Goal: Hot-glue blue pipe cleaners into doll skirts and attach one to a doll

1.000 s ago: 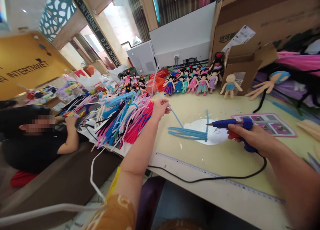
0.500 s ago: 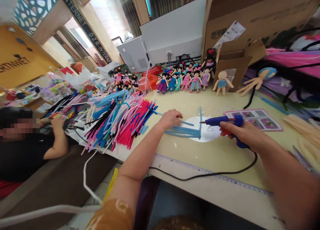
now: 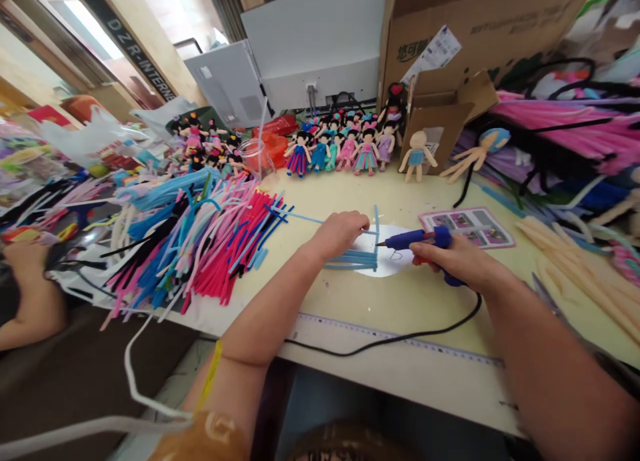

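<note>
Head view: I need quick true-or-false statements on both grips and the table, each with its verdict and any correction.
1. The right grip holds a blue glue gun. True.
2. The left grip holds a pink stem. False: it holds a light-blue stem.
3. Several blue stems lie partly over the white patch. True.
4. The cord of the glue gun is white. False: it is black.
5. The printed card lies in view right of those stems. True.

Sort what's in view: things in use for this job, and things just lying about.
In use:
glue gun, in the right hand
single blue strip, in the left hand
blue strips partly over the white disc

Apparently lying about:
dressed dolls
large cardboard box
</note>
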`<state>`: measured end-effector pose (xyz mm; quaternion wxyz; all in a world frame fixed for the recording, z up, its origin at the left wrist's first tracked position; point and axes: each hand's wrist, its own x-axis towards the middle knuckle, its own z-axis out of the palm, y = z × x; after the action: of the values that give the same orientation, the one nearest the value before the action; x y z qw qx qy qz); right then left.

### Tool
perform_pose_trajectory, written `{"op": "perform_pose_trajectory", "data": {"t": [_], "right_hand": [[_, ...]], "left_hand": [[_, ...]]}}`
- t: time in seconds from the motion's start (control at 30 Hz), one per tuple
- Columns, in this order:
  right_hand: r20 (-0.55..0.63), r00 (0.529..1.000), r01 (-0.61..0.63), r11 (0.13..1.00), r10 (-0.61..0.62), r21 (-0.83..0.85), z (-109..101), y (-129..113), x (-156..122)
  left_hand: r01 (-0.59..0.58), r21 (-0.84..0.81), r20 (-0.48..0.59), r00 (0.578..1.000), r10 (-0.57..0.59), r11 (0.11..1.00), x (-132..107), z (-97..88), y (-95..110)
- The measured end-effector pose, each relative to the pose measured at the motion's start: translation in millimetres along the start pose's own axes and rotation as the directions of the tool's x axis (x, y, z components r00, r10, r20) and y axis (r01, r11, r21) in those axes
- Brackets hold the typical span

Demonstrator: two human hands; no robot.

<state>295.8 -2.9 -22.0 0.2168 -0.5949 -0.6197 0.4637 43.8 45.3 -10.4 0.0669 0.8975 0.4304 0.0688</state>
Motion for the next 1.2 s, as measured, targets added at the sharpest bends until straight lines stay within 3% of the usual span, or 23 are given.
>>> {"op": "perform_pose_trajectory", "data": {"t": [0.17, 0.47, 1.2], "right_hand": [[-0.006, 1.0, 0.006, 0.997, -0.006, -0.072, 2.5, -0.2, 0.5], [-0.066, 0.992, -0.114, 0.986, 0.106, -0.123, 3.9, -17.2, -4.7], [-0.128, 0.978, -0.183, 0.968, 0.162, -0.174, 9.9, -14.0, -1.6]], "left_hand": [[0.046, -0.113, 0.056, 0.998, -0.039, 0.993, -4.2, 15.6, -2.1], [0.055, -0.272, 0.103, 0.994, -0.028, 0.961, -3.0, 17.2, -7.7], [0.051, -0.324, 0.118, 0.993, -0.013, 0.945, -2.8, 19.0, -14.1]]}}
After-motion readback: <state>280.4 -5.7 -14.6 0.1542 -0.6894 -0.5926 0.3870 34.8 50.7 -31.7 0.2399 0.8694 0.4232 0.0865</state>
